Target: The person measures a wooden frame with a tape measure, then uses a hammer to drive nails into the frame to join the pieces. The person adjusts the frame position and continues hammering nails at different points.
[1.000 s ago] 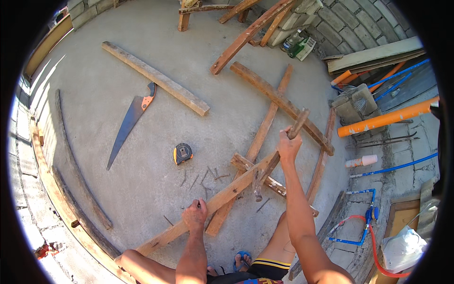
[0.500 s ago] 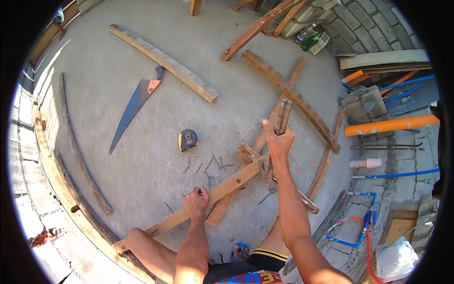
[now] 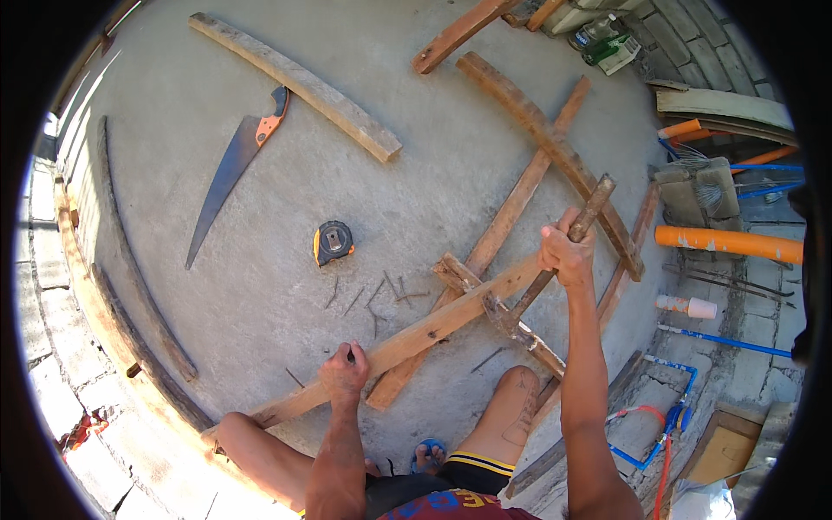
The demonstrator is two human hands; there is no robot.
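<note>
- While the left hand (image 3: pixel 345 374) keeps its place on the long pale-brown wooden plank (image 3: pixel 407 347), the right hand (image 3: pixel 568 251) has swung further toward the right of the frame than half a second ago.
- Its fingers are wrapped around the worn, brown-handled claw hammer (image 3: pixel 532 293), whose handle now slants toward the upper right instead of standing nearly upright.
- The hammer head sits over the plank's near edge at centre right, beside the crossing with the short, white-flecked wooden piece (image 3: pixel 459 276); I judge the work to be centred on this joint, though contact is unclear.
- The left hand's fingers are curled closed at lower centre; a small dark spot shows there, but I cannot tell what they clasp.
- The plank is straight, squared and dark-knotted, running from lower left to centre right, over the rougher reddish-brown board (image 3: pixel 511 204).
- Thin, dark metal nails (image 3: pixel 353 301), some bent, lie scattered left of the crossing on the smooth grey concrete floor (image 3: pixel 260 321).
- At centre lies a rounded black-and-orange tape measure (image 3: pixel 334 243); at upper left, a tapering steel handsaw (image 3: pixel 227 182) with an orange-and-black handle lies beside a squared, weathered timber (image 3: pixel 295 82).
</note>
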